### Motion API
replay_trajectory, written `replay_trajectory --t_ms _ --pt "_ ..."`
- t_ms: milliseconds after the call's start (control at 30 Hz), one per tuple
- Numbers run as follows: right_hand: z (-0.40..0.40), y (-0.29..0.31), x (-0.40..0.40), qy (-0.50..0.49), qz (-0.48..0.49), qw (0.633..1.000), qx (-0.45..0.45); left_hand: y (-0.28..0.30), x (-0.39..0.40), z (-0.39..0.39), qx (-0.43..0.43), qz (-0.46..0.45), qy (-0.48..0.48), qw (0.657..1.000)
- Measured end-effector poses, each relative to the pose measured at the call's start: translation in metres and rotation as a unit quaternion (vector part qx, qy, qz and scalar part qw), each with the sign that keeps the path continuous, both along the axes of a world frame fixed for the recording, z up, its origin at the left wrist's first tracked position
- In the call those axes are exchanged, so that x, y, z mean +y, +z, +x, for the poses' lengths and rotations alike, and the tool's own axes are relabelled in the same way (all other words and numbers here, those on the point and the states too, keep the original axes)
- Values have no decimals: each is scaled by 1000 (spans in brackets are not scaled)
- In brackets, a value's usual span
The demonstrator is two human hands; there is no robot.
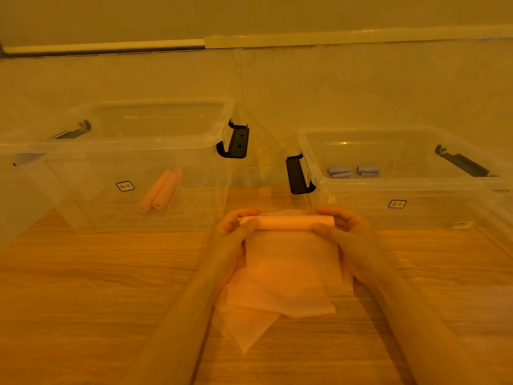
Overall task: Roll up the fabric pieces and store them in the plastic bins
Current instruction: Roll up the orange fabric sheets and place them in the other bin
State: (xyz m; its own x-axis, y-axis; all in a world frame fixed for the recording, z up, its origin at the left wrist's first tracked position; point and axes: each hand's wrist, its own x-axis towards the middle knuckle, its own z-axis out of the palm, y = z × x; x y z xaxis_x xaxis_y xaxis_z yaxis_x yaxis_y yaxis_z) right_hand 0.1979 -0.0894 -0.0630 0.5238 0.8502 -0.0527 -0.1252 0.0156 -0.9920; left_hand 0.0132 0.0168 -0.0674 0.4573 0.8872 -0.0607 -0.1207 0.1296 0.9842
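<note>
Both hands meet at the middle of the frame: the left hand curls its fingers and thumb round the left end of a pink fabric roll, and the right hand grips the right end the same way. That roll lies crosswise, and the unrolled part of the same pink piece spreads from it toward the bottom of the frame. Under that piece lies a loose pile of more pink fabric pieces, with corners sticking out at the lower centre.

All of it rests on a wood-grain table. Just above the hands stand two clear plastic bins. The left bin, at centre left, holds pink rolls lying side by side on its floor, and has a small label on its front wall. The right bin, at centre right, holds two blue rolls near its back and carries a label too. Black latch handles hang at the bins' ends. Behind the bins runs a pale wall.
</note>
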Motion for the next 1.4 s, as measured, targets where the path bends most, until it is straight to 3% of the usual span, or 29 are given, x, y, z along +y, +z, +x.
replay_trajectory --t_ms 333,733,1033,1400 --pt "-4 3 1 -4 -64 998 -24 -5 2 -1 -29 23 -51 998" --pt "-2 2 -1 52 -13 997 49 -4 2 1 34 4 -79 996" --pt "-8 3 2 34 -64 997 -34 -6 3 -1 38 63 -79 994" --pt "-3 -1 3 33 -18 999 11 -8 4 0 15 -11 -49 999"
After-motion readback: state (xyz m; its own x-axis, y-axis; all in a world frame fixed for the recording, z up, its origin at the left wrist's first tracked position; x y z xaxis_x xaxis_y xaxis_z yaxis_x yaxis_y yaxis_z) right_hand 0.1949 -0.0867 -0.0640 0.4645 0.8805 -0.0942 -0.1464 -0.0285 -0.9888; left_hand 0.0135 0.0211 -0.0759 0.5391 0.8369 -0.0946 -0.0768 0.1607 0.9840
